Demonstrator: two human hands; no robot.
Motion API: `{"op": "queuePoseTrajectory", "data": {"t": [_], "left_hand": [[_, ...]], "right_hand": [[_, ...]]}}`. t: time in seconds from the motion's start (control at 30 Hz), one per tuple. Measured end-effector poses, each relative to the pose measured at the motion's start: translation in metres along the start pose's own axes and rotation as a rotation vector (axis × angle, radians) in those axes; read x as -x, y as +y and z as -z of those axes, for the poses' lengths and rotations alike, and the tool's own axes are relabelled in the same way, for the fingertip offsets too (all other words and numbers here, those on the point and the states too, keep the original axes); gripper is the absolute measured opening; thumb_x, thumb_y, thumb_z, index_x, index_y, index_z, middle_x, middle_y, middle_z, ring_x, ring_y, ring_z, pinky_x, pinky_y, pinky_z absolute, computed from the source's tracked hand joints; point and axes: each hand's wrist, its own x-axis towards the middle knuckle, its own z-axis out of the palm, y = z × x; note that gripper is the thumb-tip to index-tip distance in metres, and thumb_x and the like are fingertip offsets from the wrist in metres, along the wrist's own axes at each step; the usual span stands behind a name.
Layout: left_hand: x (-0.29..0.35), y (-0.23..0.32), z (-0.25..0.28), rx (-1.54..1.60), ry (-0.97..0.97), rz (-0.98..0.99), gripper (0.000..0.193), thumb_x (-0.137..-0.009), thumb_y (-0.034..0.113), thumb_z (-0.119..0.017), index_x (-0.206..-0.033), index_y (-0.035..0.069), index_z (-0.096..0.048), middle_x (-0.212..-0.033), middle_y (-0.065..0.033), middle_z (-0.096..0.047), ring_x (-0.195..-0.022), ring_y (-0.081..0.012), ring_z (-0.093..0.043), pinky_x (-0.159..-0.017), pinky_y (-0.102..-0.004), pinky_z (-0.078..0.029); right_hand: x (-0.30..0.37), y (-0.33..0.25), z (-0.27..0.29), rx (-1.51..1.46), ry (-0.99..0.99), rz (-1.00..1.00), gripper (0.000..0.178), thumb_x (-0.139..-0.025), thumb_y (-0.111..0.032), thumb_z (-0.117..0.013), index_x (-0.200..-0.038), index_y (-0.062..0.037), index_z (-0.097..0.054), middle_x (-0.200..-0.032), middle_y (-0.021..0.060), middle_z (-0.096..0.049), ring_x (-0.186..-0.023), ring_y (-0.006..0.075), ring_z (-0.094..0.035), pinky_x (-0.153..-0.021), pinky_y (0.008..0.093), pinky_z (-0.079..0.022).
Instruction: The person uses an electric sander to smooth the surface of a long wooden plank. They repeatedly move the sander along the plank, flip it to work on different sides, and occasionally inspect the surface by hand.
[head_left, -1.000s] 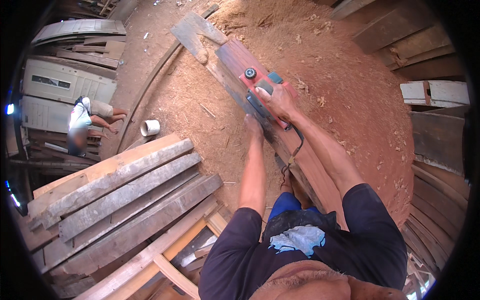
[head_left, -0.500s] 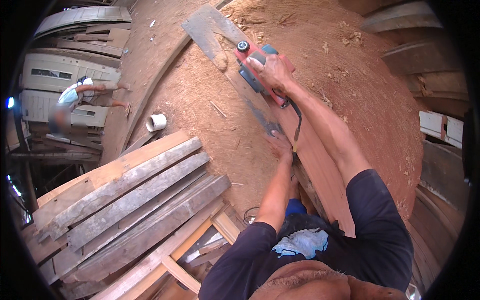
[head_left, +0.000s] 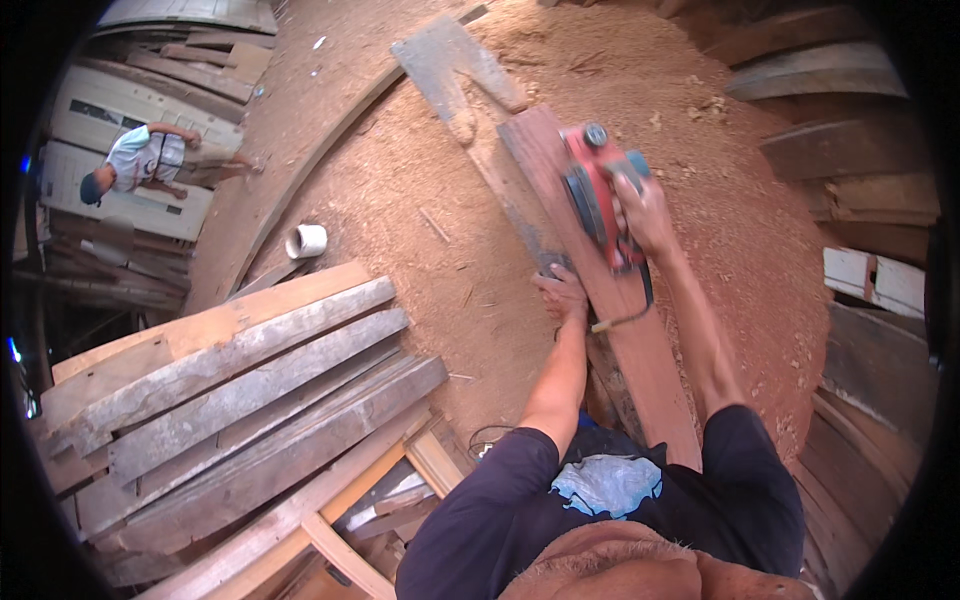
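Note:
My right hand (head_left: 646, 215) is wrapped round the rear handle of a red and dark-grey electric planer (head_left: 590, 185). The planer overlaps the right edge of a reddish-brown plank (head_left: 640, 350); whether its sole touches the wood I cannot tell. From its back end a dark power cord (head_left: 628, 318) with a yellowish part loops across the plank. My left hand (head_left: 564, 297) grips the plank's left edge, with some fingertips partly hidden. A weathered grey board (head_left: 445, 75) lies under the plank's far end and extends beyond it.
Stacked planks (head_left: 250, 380) and a wooden frame (head_left: 320, 535) lie at my left. A white container (head_left: 306, 241) rests on its side on the sawdust-covered ground (head_left: 430, 190). Another person (head_left: 150, 160) stands far left by pale door panels (head_left: 90, 185). More boards (head_left: 850, 150) line the right.
The planer has moved right and back toward me, uncovering the plank's far end. My left hand stays at the plank's edge. The other person's head and arms have shifted.

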Motion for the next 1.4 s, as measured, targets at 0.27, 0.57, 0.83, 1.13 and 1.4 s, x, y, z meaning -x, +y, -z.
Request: {"op": "queuePoseTrajectory", "data": {"t": [0.27, 0.57, 0.83, 1.13, 1.4], "left_hand": [[-0.018, -0.012, -0.014, 0.125, -0.049, -0.164, 0.060, -0.096, 0.045, -0.045, -0.131, -0.003, -0.035, -0.115, -0.0352, -0.059, -0.104, -0.0514, -0.059, -0.088, -0.0562, -0.046], [0.025, -0.041, 0.067, -0.135, -0.060, -1.338, 0.074, -0.087, 0.030, -0.060, -0.141, -0.011, -0.029, -0.145, -0.0370, -0.030, -0.140, -0.0510, -0.023, -0.116, -0.0571, -0.017], [0.183, -0.170, 0.092, -0.588, -0.595, -2.133, 0.071, -0.079, 0.029, -0.062, -0.139, -0.005, -0.045, -0.148, -0.0341, -0.032, -0.141, -0.0494, -0.026, -0.118, -0.0558, -0.016], [0.274, -0.279, 0.104, -0.647, -0.700, -2.164, 0.074, -0.078, 0.031, -0.059, -0.140, -0.008, -0.043, -0.147, -0.0343, -0.034, -0.141, -0.0501, -0.027, -0.118, -0.0565, -0.016], [0.365, -0.318, 0.067, -0.983, -1.148, -2.397, 0.081, -0.080, 0.035, -0.067, -0.145, -0.004, -0.036, -0.152, -0.0307, -0.029, -0.143, -0.0494, -0.020, -0.118, -0.0563, -0.014]], "right_hand": [[0.248, 0.057, 0.080, -0.203, 0.339, -0.254, 0.039, -0.097, -0.044, -0.056, -0.095, -0.0049, -0.058, -0.066, -0.0017, -0.053, -0.050, 0.0069, -0.049, -0.046, 0.0234, -0.038], [0.469, 0.143, 0.135, -0.336, 0.778, -0.332, 0.040, -0.099, -0.043, -0.055, -0.097, -0.0039, -0.059, -0.064, -0.0017, -0.053, -0.050, 0.0071, -0.049, -0.044, 0.0231, -0.040], [0.619, 0.180, 0.147, -0.489, 1.078, -0.221, 0.035, -0.099, -0.039, -0.055, -0.095, -0.0045, -0.058, -0.063, -0.0014, -0.052, -0.047, 0.0071, -0.049, -0.040, 0.0229, -0.039], [0.781, 0.228, 0.150, -0.511, 1.189, -0.212, 0.031, -0.099, -0.036, -0.054, -0.091, -0.0065, -0.059, -0.061, -0.0025, -0.051, -0.047, 0.0067, -0.049, -0.041, 0.0224, -0.039], [0.901, 0.255, 0.125, -0.548, 1.601, -0.300, 0.031, -0.097, -0.037, -0.058, -0.080, -0.0117, -0.055, -0.061, -0.0055, -0.048, -0.046, 0.0053, -0.045, -0.041, 0.0237, -0.036]]}}
